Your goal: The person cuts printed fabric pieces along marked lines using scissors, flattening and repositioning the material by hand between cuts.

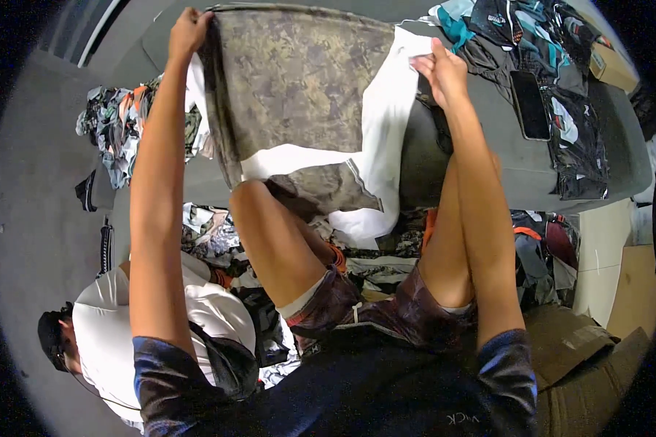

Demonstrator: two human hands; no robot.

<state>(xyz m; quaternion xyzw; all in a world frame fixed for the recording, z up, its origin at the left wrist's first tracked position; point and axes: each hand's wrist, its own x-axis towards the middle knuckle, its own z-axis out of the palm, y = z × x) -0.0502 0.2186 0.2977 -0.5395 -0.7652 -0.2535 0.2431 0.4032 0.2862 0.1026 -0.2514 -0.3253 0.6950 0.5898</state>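
Both hands grip the far edge of a camouflage-and-white garment [299,95], the left hand [189,30] pinching its far-left corner and the right hand [441,69] its far-right white edge, so its long axis runs left-right above the grey table [503,146].

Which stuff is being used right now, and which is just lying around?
In use: left hand and right hand, holding up the camouflage-and-white fabric garment.

Lying about: flat black phone on the grey table, dark printed clothes pile, patterned clothes heap, brown cardboard box.
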